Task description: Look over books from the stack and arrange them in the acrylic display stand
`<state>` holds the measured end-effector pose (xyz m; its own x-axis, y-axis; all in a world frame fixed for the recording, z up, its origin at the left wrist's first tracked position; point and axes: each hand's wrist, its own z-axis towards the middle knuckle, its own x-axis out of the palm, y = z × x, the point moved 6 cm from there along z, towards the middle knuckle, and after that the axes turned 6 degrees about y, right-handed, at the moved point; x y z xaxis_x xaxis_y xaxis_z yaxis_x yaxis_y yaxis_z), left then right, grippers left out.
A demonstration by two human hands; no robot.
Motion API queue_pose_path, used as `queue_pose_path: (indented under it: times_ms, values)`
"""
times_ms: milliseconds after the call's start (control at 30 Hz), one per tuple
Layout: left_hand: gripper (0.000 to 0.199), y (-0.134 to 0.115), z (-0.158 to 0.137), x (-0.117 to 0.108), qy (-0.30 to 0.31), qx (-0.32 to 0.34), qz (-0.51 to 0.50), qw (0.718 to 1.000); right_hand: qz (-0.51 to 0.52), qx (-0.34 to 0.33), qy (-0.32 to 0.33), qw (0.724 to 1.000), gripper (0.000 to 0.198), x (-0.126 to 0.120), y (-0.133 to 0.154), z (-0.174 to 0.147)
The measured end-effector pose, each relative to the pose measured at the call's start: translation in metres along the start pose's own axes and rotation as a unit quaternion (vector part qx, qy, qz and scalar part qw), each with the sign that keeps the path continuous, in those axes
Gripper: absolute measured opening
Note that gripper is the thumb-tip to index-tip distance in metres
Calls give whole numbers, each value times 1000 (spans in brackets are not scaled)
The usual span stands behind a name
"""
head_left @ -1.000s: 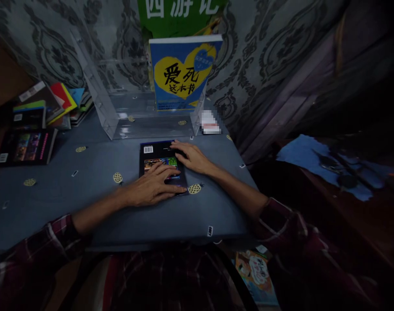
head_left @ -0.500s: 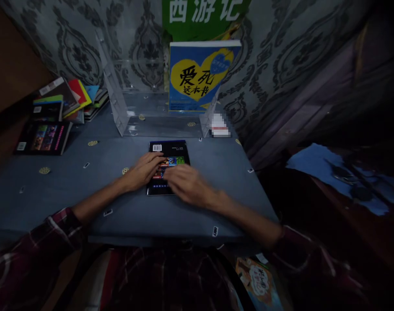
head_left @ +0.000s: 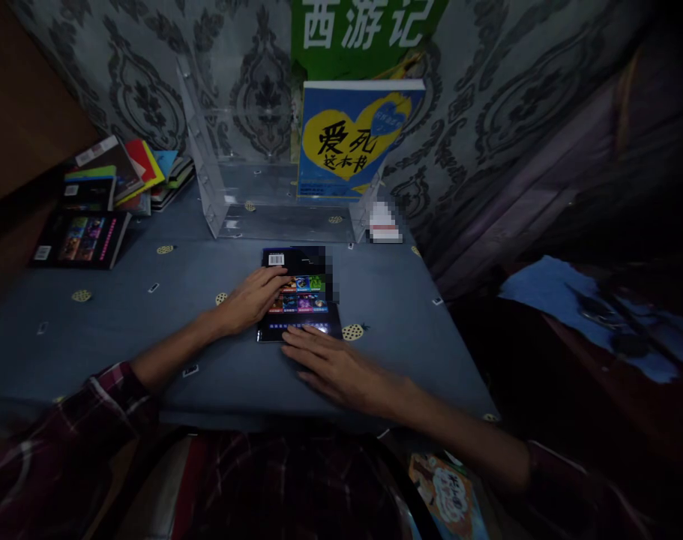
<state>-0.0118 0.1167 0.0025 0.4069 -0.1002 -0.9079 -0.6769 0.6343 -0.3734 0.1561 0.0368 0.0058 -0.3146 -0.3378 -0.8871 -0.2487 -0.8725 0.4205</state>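
Note:
A black book (head_left: 301, 303) with rows of small coloured pictures and a barcode lies on the cloth-covered table (head_left: 217, 390). My left hand (head_left: 256, 298) rests on its left side, fingers stretched over the cover. Across the lower edge of the book lies my right hand (head_left: 333, 364), its fingers extended and holding nothing. Behind the book stands a clear acrylic rack (head_left: 279, 217). A blue book with a yellow heart (head_left: 352, 142) and a green book (head_left: 346, 45) stand in the rack's right part.
At the left, a loose pile of books (head_left: 144, 172) lies near a black book with a barcode (head_left: 79, 238). A white item (head_left: 384, 225), partly blurred out, sits beside the rack. Blue cloth (head_left: 549, 289) lies off to the right. Below the table edge is a colourful book (head_left: 447, 495).
My right hand has moved down from the middle of the black book to its lower edge, uncovering more of the pictures. The left hand stays on the cover. The view has shifted slightly.

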Motion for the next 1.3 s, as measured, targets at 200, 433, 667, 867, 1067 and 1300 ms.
queue_pose_path:
  times_ms: [200,433,667,867,1067,1300]
  values:
    - [39,1,-1,2,4,-1,-2,1000,29,52,-52,997,37,-14,-12,-33]
    - [42,15,-5,-1,-43,-148,69,986,44,128,-157,978,31,-30,-38,-41]
    - [37,19,1,-7,-42,-182,-30,982,33,193,-194,961,30,-35,-75,-19]
    - [39,55,0,-8,-195,-242,-429,848,58,190,-226,954,26,-32,-76,-21]
    - [34,47,5,12,-138,-301,-646,688,143,223,-255,930,23,-31,-85,-26]
    - [29,45,7,10,-135,-306,-673,659,89,255,-241,932,42,-39,-117,-22]
